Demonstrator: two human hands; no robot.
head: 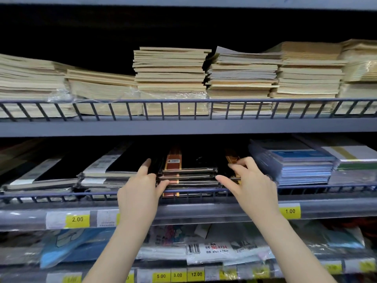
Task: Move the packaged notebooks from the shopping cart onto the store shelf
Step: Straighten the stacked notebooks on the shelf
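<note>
A stack of black packaged notebooks (190, 174) with orange-brown spine bands lies on the middle shelf (204, 207), behind its wire front rail. My left hand (140, 188) presses against the stack's left side, fingers along the edge and thumb on the front corner. My right hand (248, 180) touches the stack's right side with fingers spread, thumb pointing at the front edge. Both hands frame the stack rather than lift it. The shopping cart is out of view.
Black and white notebooks (102, 172) lie left of the stack, blue wrapped pads (295, 166) right of it. Tan exercise books (171, 78) fill the upper shelf. Wrapped paper goods (214, 248) sit on the lower shelf. Yellow price tags (77, 219) line the shelf edges.
</note>
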